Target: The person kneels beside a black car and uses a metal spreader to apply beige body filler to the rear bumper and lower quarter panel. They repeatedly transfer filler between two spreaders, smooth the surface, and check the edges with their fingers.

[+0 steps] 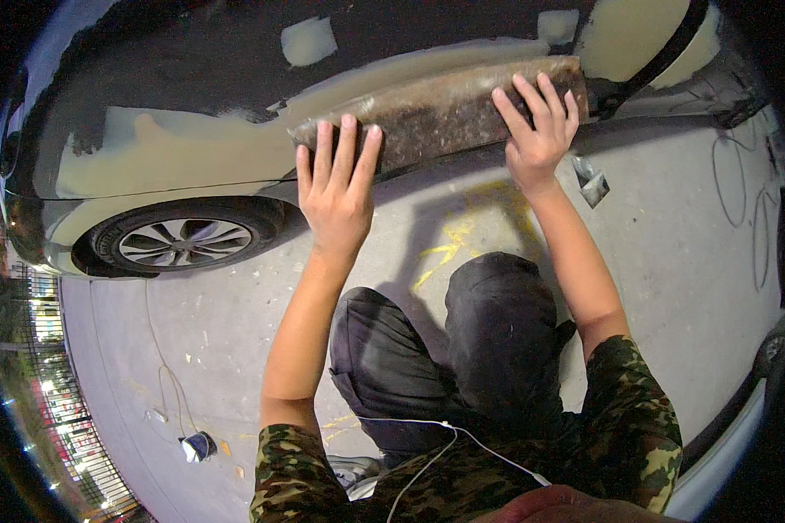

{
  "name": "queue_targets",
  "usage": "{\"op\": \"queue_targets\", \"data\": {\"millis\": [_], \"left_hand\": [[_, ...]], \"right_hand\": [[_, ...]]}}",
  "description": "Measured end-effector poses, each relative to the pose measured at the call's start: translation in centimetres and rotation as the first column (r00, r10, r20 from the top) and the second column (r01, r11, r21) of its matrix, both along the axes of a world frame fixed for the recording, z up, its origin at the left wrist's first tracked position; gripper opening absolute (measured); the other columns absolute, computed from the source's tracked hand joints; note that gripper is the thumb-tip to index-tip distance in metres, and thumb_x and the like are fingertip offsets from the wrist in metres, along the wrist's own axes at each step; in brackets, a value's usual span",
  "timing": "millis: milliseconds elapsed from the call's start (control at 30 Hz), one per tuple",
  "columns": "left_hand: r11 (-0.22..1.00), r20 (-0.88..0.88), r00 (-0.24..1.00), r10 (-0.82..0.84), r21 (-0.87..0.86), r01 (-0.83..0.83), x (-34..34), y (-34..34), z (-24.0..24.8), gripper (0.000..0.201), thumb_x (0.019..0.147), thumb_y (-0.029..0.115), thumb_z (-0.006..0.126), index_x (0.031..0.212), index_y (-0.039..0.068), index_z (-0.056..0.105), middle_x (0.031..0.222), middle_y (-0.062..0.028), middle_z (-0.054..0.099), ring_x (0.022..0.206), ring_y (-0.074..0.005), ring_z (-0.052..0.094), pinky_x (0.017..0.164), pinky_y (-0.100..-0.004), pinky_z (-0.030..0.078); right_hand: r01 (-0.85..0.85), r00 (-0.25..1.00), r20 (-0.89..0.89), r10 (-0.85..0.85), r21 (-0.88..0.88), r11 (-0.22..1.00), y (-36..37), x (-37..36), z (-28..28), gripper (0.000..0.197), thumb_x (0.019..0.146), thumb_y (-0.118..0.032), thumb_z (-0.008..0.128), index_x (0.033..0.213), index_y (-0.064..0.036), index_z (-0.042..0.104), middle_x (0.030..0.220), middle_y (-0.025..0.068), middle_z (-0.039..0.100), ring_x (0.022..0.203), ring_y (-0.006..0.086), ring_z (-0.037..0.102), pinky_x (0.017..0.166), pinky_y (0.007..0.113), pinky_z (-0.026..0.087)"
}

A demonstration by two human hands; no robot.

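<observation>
A long, worn brown sanding board (pixel 436 118) lies lengthwise against the lower side of a dark car (pixel 192 65). My left hand (pixel 336 196) grips its left end, fingers spread over the outer face. Near the right end, my right hand (pixel 539 131) holds it the same way, fingers fanned toward the upper edge. The board's underside against the panel is hidden. Around it, the bodywork carries a broad beige filler patch (pixel 166 152), with smaller smears higher up, such as a pale square (pixel 309 41).
Below the filler sits the car's wheel (pixel 186 242). My bent knees (pixel 501 305) are close under the board. A dark-and-silver scrap (pixel 591 183) and yellow paint marks (pixel 449 244) are on the concrete. A small container (pixel 198 447) with a cord stands lower left; another vehicle (pixel 733 418) borders the right.
</observation>
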State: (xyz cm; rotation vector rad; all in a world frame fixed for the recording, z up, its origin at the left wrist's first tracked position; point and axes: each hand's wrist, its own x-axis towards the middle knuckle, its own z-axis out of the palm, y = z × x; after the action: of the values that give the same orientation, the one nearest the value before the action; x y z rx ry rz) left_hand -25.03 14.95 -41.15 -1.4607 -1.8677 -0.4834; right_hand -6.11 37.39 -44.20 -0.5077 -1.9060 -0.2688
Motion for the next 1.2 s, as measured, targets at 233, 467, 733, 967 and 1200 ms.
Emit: {"op": "queue_targets", "data": {"millis": [233, 467, 733, 967, 1200], "left_hand": [[0.998, -0.031, 1.0, -0.004, 0.055, 0.006, -2.3, 2.5, 0.7, 0.048, 0.095, 0.006, 0.052, 0.14, 0.02, 0.065, 0.152, -0.0093, 0.055, 0.145, -0.0333, 0.046, 0.118, -0.0538, 0.031], [0.998, -0.078, 0.997, 0.025, 0.06, -0.02, -3.1, 3.2, -4.8, 0.044, 0.097, 0.01, 0.054, 0.138, 0.021, 0.067, 0.152, -0.0078, 0.055, 0.146, -0.0319, 0.044, 0.121, -0.0497, 0.025], [0.997, -0.108, 0.994, 0.014, 0.08, -0.006, -4.1, 3.7, -10.3, 0.041, 0.1, 0.014, 0.052, 0.138, 0.022, 0.067, 0.15, -0.0082, 0.056, 0.148, -0.0317, 0.041, 0.125, -0.0493, 0.019], [0.992, -0.031, 1.0, 0.005, 0.127, -0.001, -3.8, 4.3, -13.7, 0.044, 0.097, 0.014, 0.057, 0.138, 0.027, 0.065, 0.154, -0.0017, 0.053, 0.149, -0.0274, 0.04, 0.126, -0.0469, 0.018], [0.997, 0.026, 0.999, 0.035, 0.066, -0.037, -2.8, 4.1, -14.5, 0.049, 0.094, 0.008, 0.058, 0.14, 0.025, 0.064, 0.155, -0.0025, 0.052, 0.15, -0.0277, 0.038, 0.126, -0.0476, 0.019]], "right_hand": [[0.028, 0.998, -0.059, -0.026, 0.032, 0.999, 1.7, -2.6, 1.1, 0.058, 0.078, 0.005, 0.063, 0.121, -0.0319, 0.076, 0.129, -0.0026, 0.068, 0.131, 0.0259, 0.055, 0.116, 0.052, 0.03], [-0.002, 0.998, -0.068, 0.003, 0.016, 1.0, 2.6, -2.8, -3.7, 0.056, 0.08, 0.004, 0.066, 0.121, -0.0328, 0.076, 0.13, -0.003, 0.066, 0.133, 0.0269, 0.053, 0.117, 0.054, 0.031], [-0.022, 0.999, -0.035, 0.022, -0.004, 1.0, 3.1, -2.8, -8.2, 0.058, 0.079, 0.003, 0.068, 0.123, -0.0341, 0.074, 0.136, -0.0037, 0.062, 0.139, 0.0276, 0.048, 0.12, 0.055, 0.029], [-0.038, 0.999, -0.019, 0.037, -0.029, 0.999, 3.3, -2.8, -10.7, 0.059, 0.079, 0.003, 0.07, 0.124, -0.0345, 0.074, 0.136, -0.0045, 0.061, 0.14, 0.0269, 0.046, 0.121, 0.055, 0.028], [-0.017, 0.998, 0.061, 0.019, -0.043, 0.999, 3.4, -2.1, -11.0, 0.056, 0.082, 0.001, 0.069, 0.125, -0.0349, 0.073, 0.136, -0.0048, 0.061, 0.14, 0.0262, 0.047, 0.119, 0.056, 0.031]]}}
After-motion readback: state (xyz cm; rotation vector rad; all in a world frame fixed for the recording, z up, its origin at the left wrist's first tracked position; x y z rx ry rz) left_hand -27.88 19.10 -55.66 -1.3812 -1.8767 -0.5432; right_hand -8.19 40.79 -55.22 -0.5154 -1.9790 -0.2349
